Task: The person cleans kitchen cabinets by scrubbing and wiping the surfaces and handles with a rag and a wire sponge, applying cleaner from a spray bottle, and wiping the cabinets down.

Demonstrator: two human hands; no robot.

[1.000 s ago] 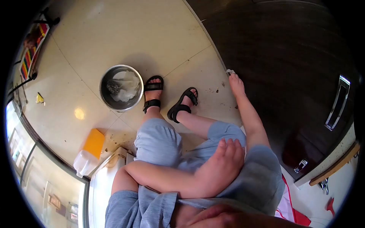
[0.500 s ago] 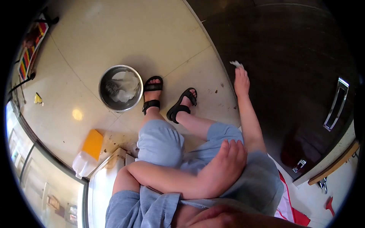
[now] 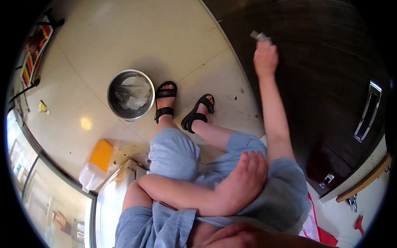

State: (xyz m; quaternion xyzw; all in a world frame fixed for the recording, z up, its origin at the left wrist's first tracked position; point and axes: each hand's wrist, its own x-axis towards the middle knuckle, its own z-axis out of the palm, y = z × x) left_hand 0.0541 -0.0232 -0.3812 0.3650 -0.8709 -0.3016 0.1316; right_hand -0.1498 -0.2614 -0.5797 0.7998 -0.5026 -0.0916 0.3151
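My right hand (image 3: 266, 57) is closed on a pale cloth (image 3: 261, 37), which sticks out past its fingertips against the dark cabinet front (image 3: 314, 74). The cloth is slightly blurred. My left arm lies across my lap, and my left hand (image 3: 246, 175) rests near my right thigh with its fingers stretched out and nothing in view in it. A steel basin (image 3: 113, 108) stands on the floor beside my sandalled foot. In it lie a whitish cloth (image 3: 138, 93) and a grey scourer (image 3: 122, 94), in what looks like water.
At the lower left a jug of orange liquid (image 3: 100, 156) lies near the glass door. Silver handles (image 3: 368, 111) stick out from the cabinet. Small bits of dirt lie on the floor (image 3: 198, 45), and a striped folding chair (image 3: 31, 64) is at the upper left.
My right hand has moved up along the dark cabinet front with the cloth, away from the floor edge. My left hand has hardly moved.
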